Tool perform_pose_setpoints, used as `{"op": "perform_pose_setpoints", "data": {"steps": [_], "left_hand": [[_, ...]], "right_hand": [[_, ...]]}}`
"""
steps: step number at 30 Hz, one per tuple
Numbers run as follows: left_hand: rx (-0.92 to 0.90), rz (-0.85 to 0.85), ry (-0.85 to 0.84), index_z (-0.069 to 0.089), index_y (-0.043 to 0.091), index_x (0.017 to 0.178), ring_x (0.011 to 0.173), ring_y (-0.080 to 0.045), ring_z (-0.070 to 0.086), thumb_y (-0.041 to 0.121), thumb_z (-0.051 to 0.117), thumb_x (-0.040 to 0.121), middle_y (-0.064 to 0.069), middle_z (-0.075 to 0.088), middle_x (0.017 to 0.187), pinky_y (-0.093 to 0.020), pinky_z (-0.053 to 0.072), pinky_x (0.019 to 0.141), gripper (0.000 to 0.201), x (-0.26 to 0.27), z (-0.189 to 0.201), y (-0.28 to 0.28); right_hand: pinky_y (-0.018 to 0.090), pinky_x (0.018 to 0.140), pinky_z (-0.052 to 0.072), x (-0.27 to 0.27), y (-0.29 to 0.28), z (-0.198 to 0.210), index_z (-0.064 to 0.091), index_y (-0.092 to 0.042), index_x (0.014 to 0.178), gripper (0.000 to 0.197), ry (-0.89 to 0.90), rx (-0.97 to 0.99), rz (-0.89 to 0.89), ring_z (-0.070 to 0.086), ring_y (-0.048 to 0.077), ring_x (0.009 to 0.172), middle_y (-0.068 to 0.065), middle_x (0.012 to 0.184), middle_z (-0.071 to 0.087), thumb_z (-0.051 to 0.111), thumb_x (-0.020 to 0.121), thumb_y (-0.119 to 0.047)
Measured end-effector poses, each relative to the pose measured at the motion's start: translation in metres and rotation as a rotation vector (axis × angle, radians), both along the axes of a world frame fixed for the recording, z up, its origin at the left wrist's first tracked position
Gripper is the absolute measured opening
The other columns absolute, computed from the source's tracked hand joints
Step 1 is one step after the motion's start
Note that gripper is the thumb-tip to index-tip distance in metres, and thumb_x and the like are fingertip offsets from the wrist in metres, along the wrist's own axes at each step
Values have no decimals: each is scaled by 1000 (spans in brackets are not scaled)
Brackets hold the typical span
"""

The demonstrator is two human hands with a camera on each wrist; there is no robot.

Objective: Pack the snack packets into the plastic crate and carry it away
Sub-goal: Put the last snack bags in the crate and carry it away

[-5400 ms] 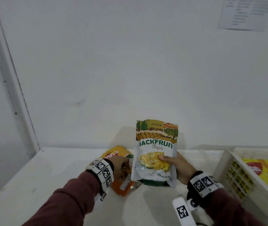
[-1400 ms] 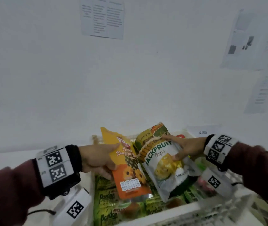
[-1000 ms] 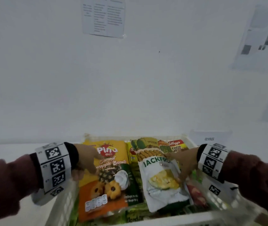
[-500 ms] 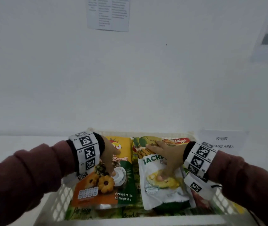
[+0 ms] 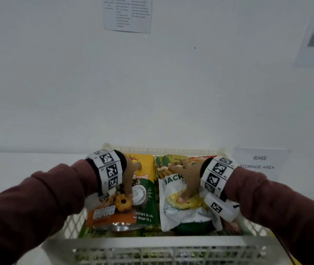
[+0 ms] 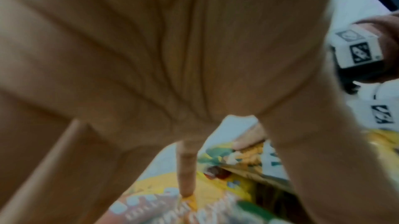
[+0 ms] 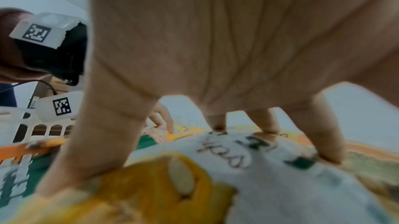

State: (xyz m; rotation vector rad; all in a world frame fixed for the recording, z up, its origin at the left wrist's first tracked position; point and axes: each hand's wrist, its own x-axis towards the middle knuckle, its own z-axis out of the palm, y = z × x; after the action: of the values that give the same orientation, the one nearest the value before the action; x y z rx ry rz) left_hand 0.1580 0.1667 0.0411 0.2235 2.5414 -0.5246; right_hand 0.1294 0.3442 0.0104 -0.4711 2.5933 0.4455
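The white plastic crate (image 5: 152,243) stands in front of me, full of snack packets. On top at the left lies the orange and green pineapple biscuit packet (image 5: 142,207), and my left hand (image 5: 131,178) presses on it with straight fingers (image 6: 185,176). Beside it lies the white jackfruit chips packet (image 5: 173,213). My right hand (image 5: 187,180) rests on it with spread fingers (image 7: 323,133) pushing into the bag (image 7: 270,176). Neither hand grips anything.
Green Pandan packets (image 5: 95,231) lie underneath, and a red cereal packet (image 5: 205,158) shows at the crate's far side. A STORAGE AREA sign (image 5: 257,163) sits to the right. The white wall rises just behind the crate, with paper sheets (image 5: 127,14) on it.
Both hands carried the two packets from the table to the crate, laid them flat inside and let go. Their fingers have straightened and now press down on the packets.
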Motion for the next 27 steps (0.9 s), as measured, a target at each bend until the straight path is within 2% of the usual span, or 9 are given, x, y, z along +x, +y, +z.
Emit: {"op": "perform_pose_setpoints", "data": {"steps": [2, 5, 8, 12, 14, 17, 20, 23, 27], "left_hand": [[125, 49, 33, 16, 18, 148, 137, -23, 31, 46, 56, 86, -6, 24, 153, -33, 31, 107, 79, 0, 9, -8], [365, 189, 183, 30, 21, 143, 126, -20, 45, 46, 54, 88, -3, 40, 143, -20, 40, 82, 66, 2, 29, -29], [502, 336, 313, 39, 18, 138, 116, -21, 51, 43, 55, 88, -4, 45, 138, -16, 38, 65, 58, 8, 46, -57], [499, 492, 387, 41, 5, 135, 108, -26, 54, 33, 53, 92, -12, 48, 133, -14, 38, 44, 53, 19, 38, -91], [499, 582, 366, 41, 0, 132, 85, -23, 55, 33, 52, 92, -16, 51, 123, -9, 37, 36, 53, 28, 18, -105], [631, 738, 264, 49, 0, 117, 61, -15, 50, 37, 53, 91, -14, 57, 95, -20, 46, 47, 46, 37, -19, -130], [873, 812, 224, 53, 3, 89, 55, -17, 54, 31, 58, 89, -8, 55, 70, -24, 49, 53, 29, 47, -36, -138], [916, 744, 225, 51, 4, 74, 48, -15, 56, 21, 58, 90, -7, 57, 62, -23, 48, 44, 24, 53, -43, -129], [821, 645, 357, 41, 8, 66, 45, -17, 46, 13, 59, 88, -8, 47, 58, -17, 40, 36, 29, 56, -51, -122]], "right_hand": [[47, 116, 19, -2, 9, 12, -12, -35, 146, 117, -62, -122, 4, 11, 30, 144, 5, 156, -11, 59, 62, -74], [44, 117, 16, -1, 34, 43, -2, -30, 148, 128, -4, -330, -29, 16, 22, 143, -1, 157, 7, 46, 45, -91], [32, 112, 23, 5, 72, 71, 15, -24, 147, 86, 189, -378, -128, 32, 20, 136, 3, 151, 29, 54, 79, -61], [27, 103, 32, 6, 117, 69, 33, -14, 140, 65, 325, -209, -223, 45, 21, 126, 7, 138, 47, 54, 88, -46], [27, 89, 44, 3, 138, 47, 34, -8, 139, 69, 259, -141, -292, 60, 21, 102, 7, 119, 60, 54, 87, -49], [22, 62, 49, -1, 161, 13, 51, 4, 123, 70, 124, -184, -426, 61, 12, 54, 7, 86, 71, 50, 86, -56], [15, 44, 40, 1, 169, -4, 62, 5, 90, 51, 111, -322, -466, 55, 8, 38, 13, 76, 71, 48, 91, -45], [17, 48, 40, 6, 166, -13, 53, -5, 56, 40, 249, -416, -369, 41, 3, 24, 2, 41, 58, 53, 88, -29], [24, 46, 29, 11, 164, -24, 34, -11, 42, 50, 388, -576, -388, 32, 7, 26, -5, 25, 30, 60, 83, -21]]}}
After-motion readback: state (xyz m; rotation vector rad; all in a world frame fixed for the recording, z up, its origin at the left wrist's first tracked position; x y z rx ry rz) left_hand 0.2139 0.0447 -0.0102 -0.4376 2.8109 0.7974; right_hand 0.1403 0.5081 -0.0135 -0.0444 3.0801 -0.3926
